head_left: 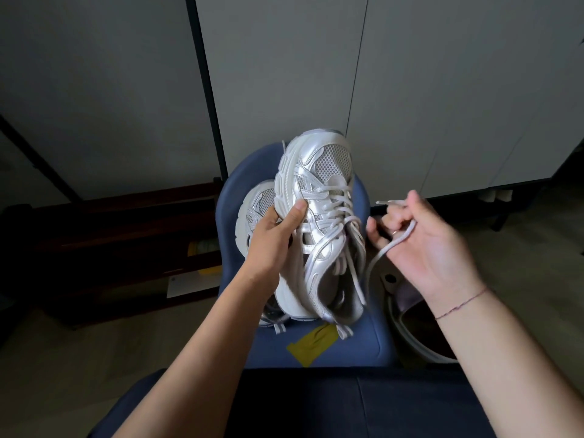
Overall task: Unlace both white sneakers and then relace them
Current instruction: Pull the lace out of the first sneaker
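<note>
Above the blue chair seat (360, 339), one white and silver sneaker (319, 184) is held clear of the cushion by the left hand (275, 238), toe pointed away from the person and the opening tipped toward the camera; the sole edge is gripped from the side with the thumb laid on the upper, apparently so that the eyelet rows are presented upward and the shoe is braced against a pull on the lace. On the chair seat itself the second sneaker (260, 203) is seen lying, partly hidden behind the raised one and the left hand; its laces cannot be made out, and it is judged to be awaiting its turn. To the right of the chair seat, level with the raised shoe, the right hand (423, 248) is turned palm up, its fingers (395, 221) curled round the white lace (377, 256); one tipped end is seen poking out beyond the knuckles, and a slack run of lace is led from the fist back to the top eyelets. The lower crossings are threaded; whether unlacing has only begun or relacing is nearly done cannot be told. Near the front of the chair seat a yellow-green tag (311, 344) is seen; beside the seat's right edge a white-rimmed round object (407, 330) is set on the floor, its nature not discernible.
</note>
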The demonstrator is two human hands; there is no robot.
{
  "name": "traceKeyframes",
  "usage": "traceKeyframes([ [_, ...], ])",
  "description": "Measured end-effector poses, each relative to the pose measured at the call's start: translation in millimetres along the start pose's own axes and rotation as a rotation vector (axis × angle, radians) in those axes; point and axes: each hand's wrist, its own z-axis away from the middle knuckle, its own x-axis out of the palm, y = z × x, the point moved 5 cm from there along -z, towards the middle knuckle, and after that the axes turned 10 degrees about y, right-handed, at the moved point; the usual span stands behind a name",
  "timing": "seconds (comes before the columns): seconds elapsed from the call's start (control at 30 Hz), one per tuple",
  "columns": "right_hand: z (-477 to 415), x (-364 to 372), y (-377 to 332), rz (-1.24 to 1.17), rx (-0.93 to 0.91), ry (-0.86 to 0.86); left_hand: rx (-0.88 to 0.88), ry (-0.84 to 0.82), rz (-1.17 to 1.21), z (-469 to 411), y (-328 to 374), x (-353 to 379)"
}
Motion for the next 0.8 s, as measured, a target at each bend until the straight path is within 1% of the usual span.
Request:
traceKeyframes([
  [0.03, -3, -5, -2, 0.058, -0.035, 0.052, 0.001, -0.001, 0.003, 0, 1, 0],
  [0.07, -3, -9, -5, 0.171, -0.110, 0.103, 0.003, -0.005, 0.006, 0, 1, 0],
  [0.13, -3, -13, -7, 0.489, -0.300, 0.165, 0.010, -0.030, -0.001, 0, 1, 1],
  [0.17, -2, -12, -6, 0.630, -0.368, 0.171, 0.013, -0.050, -0.004, 2, 1, 2],
  [0.23, 1, -7, 1, 0.764, -0.411, 0.128, 0.023, -0.094, 0.002, 4, 1, 5],
  [0.37, 5, 5, 6, 0.732, -0.354, 0.027, 0.046, -0.122, 0.031, 7, 3, 9],
  [0.5, 5, 3, 8, 0.839, -0.345, -0.006, 0.070, -0.106, 0.027, 6, 3, 7],
  [0.67, 6, 5, 10, 0.878, -0.299, 0.007, 0.078, -0.107, 0.043, 7, 3, 7],
  [0.8, 4, 3, 8, 0.945, -0.341, 0.024, 0.068, -0.089, 0.032, 6, 0, 7],
])
